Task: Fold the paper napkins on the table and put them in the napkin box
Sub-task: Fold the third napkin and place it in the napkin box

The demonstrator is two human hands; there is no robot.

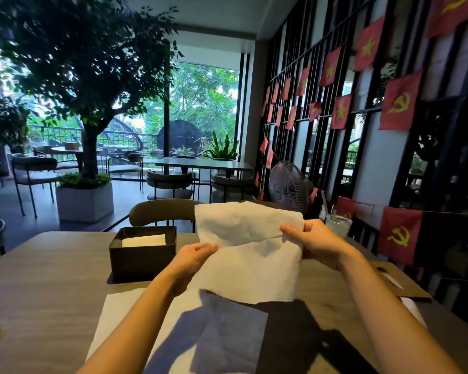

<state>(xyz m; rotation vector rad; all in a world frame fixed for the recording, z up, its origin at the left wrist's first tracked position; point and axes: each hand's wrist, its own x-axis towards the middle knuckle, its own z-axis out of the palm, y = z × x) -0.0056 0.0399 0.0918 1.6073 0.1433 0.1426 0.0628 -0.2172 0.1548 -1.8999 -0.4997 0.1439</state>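
Observation:
I hold a white paper napkin (pixel 250 255) up above the table, creased across its middle. My left hand (pixel 193 256) pinches its left edge at the crease and my right hand (pixel 312 242) grips its right edge. More white napkins (pixel 119 317) lie flat on the table under my arms, partly in shadow. The dark square napkin box (pixel 142 261) stands on the table to the left of my left hand, with folded white napkins (pixel 143 240) inside it.
The wooden table (pixel 46 287) stretches left and right. A glass with a straw (pixel 338 225) stands at the far right, a brown holder (pixel 400 286) lies near the right edge, and a dark chair back (pixel 160 211) rises behind the table. A standing fan (pixel 288 186) is beyond.

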